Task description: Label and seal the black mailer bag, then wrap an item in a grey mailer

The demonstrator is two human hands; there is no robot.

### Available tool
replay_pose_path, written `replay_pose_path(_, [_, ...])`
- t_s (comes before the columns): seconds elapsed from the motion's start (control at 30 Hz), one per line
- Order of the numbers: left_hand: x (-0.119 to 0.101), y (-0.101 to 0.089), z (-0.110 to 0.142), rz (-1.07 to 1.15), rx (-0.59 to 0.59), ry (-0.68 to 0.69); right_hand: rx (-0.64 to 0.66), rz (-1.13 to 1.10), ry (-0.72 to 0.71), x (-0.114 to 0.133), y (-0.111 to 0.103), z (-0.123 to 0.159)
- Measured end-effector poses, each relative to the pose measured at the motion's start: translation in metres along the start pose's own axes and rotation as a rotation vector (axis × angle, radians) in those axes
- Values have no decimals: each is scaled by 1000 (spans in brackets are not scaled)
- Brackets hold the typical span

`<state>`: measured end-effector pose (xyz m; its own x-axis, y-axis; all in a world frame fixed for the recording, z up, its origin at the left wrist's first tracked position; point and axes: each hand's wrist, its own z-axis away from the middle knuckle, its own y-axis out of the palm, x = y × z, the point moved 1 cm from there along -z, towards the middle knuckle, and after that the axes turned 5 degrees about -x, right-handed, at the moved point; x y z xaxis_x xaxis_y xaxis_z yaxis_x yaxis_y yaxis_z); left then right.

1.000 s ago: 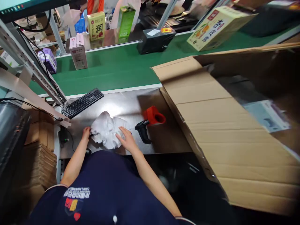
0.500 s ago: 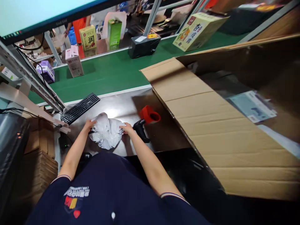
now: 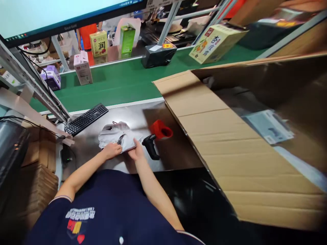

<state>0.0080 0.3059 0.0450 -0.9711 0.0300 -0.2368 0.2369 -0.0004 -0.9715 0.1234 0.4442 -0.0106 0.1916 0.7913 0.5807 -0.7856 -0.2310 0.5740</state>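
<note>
A crumpled white plastic bag [image 3: 110,133] lies on the metal table in front of me, with a dark spot or gap showing near its middle. My left hand [image 3: 112,150] is closed on the bag's near edge. At its right corner my right hand [image 3: 136,149] grips it, thumb on top and fingers beneath. What the bag contains, if anything, is hidden. Just right of my right hand lies a black handheld scanner [image 3: 151,147], touching or close to a red tape roll or dispenser [image 3: 161,130].
A black keyboard [image 3: 87,119] sits at the table's back left. Behind runs a green conveyor belt [image 3: 114,86] bearing several boxes and a black parcel [image 3: 158,56]. A large open cardboard box [image 3: 209,126] fills the right side. A monitor [image 3: 63,17] hangs upper left.
My left hand has moved right and nearer to me, from the bag's left side to its near edge. The bag has been turned and flattened. My right hand has shifted slightly nearer.
</note>
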Motion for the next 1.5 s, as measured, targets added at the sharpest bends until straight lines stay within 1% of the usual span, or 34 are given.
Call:
replay_pose_path(0.07, [-1,24,15,26,33,-9,-54,112,-4,-21,-14,4])
replay_pose_path(0.1, [-1,33,24,46,56,-13,-88,198,-7,-29,-22,7])
replay_pose_path(0.17, [-2,43,41,147,113,-33,-161,399,-5,-39,-40,14])
replay_pose_path(0.23, [-2,43,53,335,132,-90,-252,593,-33,-39,-57,24])
replay_pose_path(0.27, [0,41,56,430,101,-143,-300,654,-66,-37,-63,28])
replay_pose_path(0.3, [2,37,57,491,42,-210,-344,717,-124,-34,-68,32])
replay_pose_path(0.37, [12,28,52,486,-117,-352,-401,913,-328,-28,-72,38])
replay_pose_path(0.4, [19,24,47,432,-189,-411,-398,1041,-461,-26,-70,40])
replay_pose_path(0.43, [27,20,41,365,-238,-458,-368,1180,-598,-26,-67,40])
replay_pose_path(0.47, [35,17,34,305,-260,-497,-311,1318,-719,-28,-63,40])
replay_pose_path(0.5, [43,16,28,263,-258,-532,-233,1439,-797,-31,-59,38])
replay_pose_path(0.53, [52,15,23,240,-241,-567,-152,1527,-818,-35,-57,35])
replay_pose_path(0.6, [68,16,16,237,-200,-619,-29,1642,-745,-41,-57,25])
replay_pose_path(0.67, [81,15,15,264,-189,-635,2,1671,-649,-43,-63,13])
replay_pose_path(0.7, [86,14,15,280,-202,-638,4,1658,-628,-42,-67,8])
replay_pose_path(0.77, [92,11,17,307,-251,-650,37,1609,-636,-38,-77,0])
replay_pose_path(0.83, [94,9,23,315,-327,-668,92,1568,-655,-33,-84,0])
replay_pose_path(0.87, [92,9,27,313,-365,-679,97,1563,-664,-31,-85,2])
replay_pose_path(0.93, [84,14,38,306,-409,-691,43,1575,-701,-29,-84,10])
replay_pose_path(0.97, [77,18,45,304,-399,-679,13,1578,-735,-29,-81,16])
replay_pose_path(1.0, [68,24,54,304,-363,-652,2,1572,-781,-29,-75,20])
replay_pose_path(1.03, [59,31,62,304,-308,-612,20,1558,-833,-30,-68,24])
replay_pose_path(1.1, [40,46,77,296,-179,-524,118,1532,-905,-32,-48,26])
replay_pose_path(1.13, [32,53,83,285,-128,-496,169,1539,-902,-33,-38,23])
replay_pose_path(1.17, [26,59,88,270,-97,-485,206,1566,-869,-33,-28,20])
replay_pose_path(1.23, [21,67,93,242,-83,-493,247,1650,-741,-34,-14,9])
replay_pose_path(1.27, [22,68,93,236,-89,-502,263,1684,-677,-33,-11,4])
replay_pose_path(1.3, [25,68,92,240,-102,-510,277,1704,-634,-32,-12,0])
replay_pose_path(1.37, [36,63,88,281,-136,-526,262,1694,-631,-27,-22,-5])
replay_pose_path(1.43, [49,53,85,335,-189,-556,163,1658,-687,-20,-40,-8])
replay_pose_path(1.5, [59,39,82,358,-265,-613,34,1638,-696,-13,-58,-8])
